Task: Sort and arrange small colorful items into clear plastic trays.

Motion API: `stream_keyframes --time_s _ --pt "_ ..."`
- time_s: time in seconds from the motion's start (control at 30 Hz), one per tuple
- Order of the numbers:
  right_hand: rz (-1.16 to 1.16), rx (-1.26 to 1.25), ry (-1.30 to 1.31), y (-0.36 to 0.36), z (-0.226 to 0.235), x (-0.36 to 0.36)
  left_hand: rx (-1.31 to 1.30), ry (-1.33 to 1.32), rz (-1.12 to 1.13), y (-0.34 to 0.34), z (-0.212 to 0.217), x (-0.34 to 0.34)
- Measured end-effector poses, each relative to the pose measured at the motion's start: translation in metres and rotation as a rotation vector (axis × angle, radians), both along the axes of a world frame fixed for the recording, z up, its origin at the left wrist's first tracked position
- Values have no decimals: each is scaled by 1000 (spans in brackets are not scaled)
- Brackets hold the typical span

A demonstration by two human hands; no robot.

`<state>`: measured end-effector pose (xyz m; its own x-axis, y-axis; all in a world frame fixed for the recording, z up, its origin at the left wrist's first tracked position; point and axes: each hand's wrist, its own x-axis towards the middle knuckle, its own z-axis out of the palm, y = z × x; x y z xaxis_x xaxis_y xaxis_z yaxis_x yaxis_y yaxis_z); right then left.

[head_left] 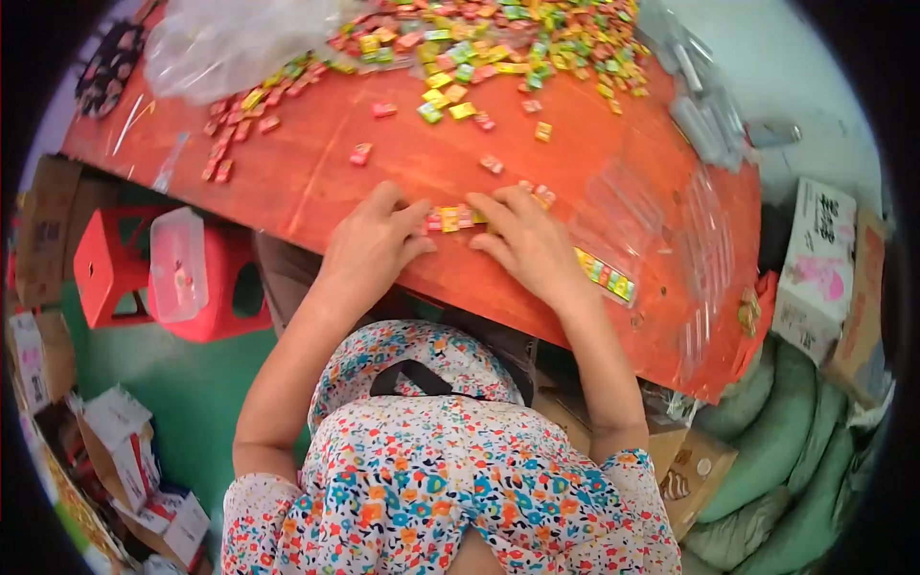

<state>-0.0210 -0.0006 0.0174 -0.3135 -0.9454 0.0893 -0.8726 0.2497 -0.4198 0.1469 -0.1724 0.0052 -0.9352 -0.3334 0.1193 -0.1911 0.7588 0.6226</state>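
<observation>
A short row of small wrapped candies (449, 218), red, pink and yellow, lies near the front edge of the red table. My left hand (376, 240) grips its left end, with thumb and forefinger curled against it. At the right end my right hand (529, 241) closes in with bent fingers, partly covering the candies there. Just beyond the right knuckles sit a few pink candies (539, 195). Beside my right wrist lies a clear plastic sleeve (606, 275) filled with a line of yellow, green and red candies.
A big heap of wrapped candies (537, 43) covers the far side, beside a clear plastic bag (240, 48). Empty clear sleeves (707, 273) lie on the right. Red stools (115, 268) stand at left; cartons (815, 268) and green sacks (776, 422) are at right.
</observation>
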Motion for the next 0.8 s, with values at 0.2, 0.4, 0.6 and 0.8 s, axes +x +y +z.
stream_keyframes --time_s 0.2,0.4,0.6,0.8 --pt "-60 -80 -19 -5 -18 9 -12 64 53 3 -9 -2" --pt "-93 -31 -149 -4 -12 10 -43 -14 -1 -1 -1 -9" --pt "13 -186 -177 9 -21 -3 -32 33 -44 -2 -1 -11" --pt "-67 -128 -246 7 -13 -9 -39 29 -11 -1 -2 -11"
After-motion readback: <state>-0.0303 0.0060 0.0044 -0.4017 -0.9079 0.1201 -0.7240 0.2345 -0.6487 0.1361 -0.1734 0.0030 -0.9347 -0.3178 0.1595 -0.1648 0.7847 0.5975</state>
